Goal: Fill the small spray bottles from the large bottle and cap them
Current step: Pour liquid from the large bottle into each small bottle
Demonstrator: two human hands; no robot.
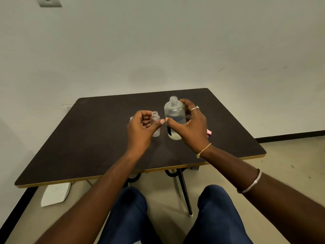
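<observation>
The large clear bottle (174, 117) stands uncapped on the dark table (88, 138), with a little pale liquid at its bottom. My right hand (191, 124) wraps it, thumb on the front and fingers behind its shoulder. Just to its left stands an uncapped small clear bottle (155, 125). My left hand (142, 127) is cupped loosely beside that bottle, fingers curled and thumb crossing in front of it, without a clear grip. A second small bottle (131, 118) peeks out behind my left hand, mostly hidden.
A small pink object (209, 132) lies on the table behind my right wrist, mostly hidden. The table's near edge (123, 173) is above my knees. A white wall stands behind the table, and a white box (56, 194) sits on the floor at left.
</observation>
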